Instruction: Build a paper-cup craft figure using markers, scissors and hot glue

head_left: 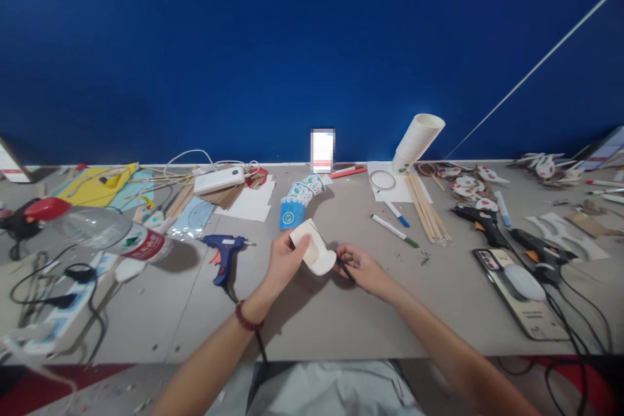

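Observation:
My left hand (287, 259) is closed on a white paper piece (314, 248) with a curved, rounded lower end, thumb on top of it. Just right of that end, my right hand (358, 266) has its fingers wrapped round a dark, slim tool (345, 269), whose exact kind I cannot make out. Behind my left hand, a blue paper cup (292, 213) stands at the near end of a curved row of patterned cups (306, 190). A blue glue gun (225, 255) lies to the left of my left hand.
A clear bottle (104, 231) and a power strip (73, 305) lie at left. Stacked white cups (418, 142), wooden sticks (425, 205) and markers (394, 230) are at back right. A phone (519, 299) and cabled black glue guns (541, 250) lie at right.

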Tool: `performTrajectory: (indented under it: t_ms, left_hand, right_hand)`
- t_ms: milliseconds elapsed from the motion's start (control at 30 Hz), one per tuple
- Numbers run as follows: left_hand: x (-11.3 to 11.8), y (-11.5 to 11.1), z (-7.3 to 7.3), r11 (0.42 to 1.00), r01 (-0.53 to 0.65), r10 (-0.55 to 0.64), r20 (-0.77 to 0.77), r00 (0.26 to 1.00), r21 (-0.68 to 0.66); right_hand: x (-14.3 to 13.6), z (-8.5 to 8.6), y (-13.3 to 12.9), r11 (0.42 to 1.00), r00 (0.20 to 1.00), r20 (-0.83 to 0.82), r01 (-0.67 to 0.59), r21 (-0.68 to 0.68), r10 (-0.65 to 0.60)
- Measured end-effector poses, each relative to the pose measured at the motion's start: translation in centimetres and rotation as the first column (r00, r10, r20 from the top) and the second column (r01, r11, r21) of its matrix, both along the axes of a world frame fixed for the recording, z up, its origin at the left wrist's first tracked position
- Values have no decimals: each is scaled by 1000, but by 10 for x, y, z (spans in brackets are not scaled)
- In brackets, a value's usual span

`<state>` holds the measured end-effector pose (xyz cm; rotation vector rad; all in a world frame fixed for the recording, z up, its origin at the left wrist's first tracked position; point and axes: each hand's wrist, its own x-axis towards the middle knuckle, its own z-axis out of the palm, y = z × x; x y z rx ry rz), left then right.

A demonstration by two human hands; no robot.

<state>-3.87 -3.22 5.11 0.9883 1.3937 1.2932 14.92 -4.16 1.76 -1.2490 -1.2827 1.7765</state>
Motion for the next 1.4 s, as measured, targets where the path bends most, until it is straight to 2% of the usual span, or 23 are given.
performTrajectory:
  t_ms: [267, 400, 633, 800, 1100, 1400]
  left_hand:
    - [1, -1, 3, 998, 62, -61, 20, 998, -21]
    - [1, -1, 3, 996, 86, -84, 44, 995, -36]
    - [1, 1, 5, 994, 96, -91, 76, 993, -59]
    - [0, 3, 5, 991, 95, -90, 56, 994, -90]
    - [0, -1, 7, 993, 113, -114, -31, 993, -31]
    - [1, -2, 7, 991, 129, -130, -48, 990, -30]
  right_hand:
    - [4, -8, -1, 997, 998, -12, -59, 55, 60]
    - [5, -11, 0, 997, 998, -26, -60, 38, 61]
    - [4, -5, 0, 999, 1000, -22, -22, 30, 22]
    - [3, -1, -1, 1000, 1000, 3, -22, 10, 22]
    - [4, -12, -1, 998, 998, -20, -51, 46, 52]
    - [5, 3, -3, 990, 991, -41, -127, 69, 130]
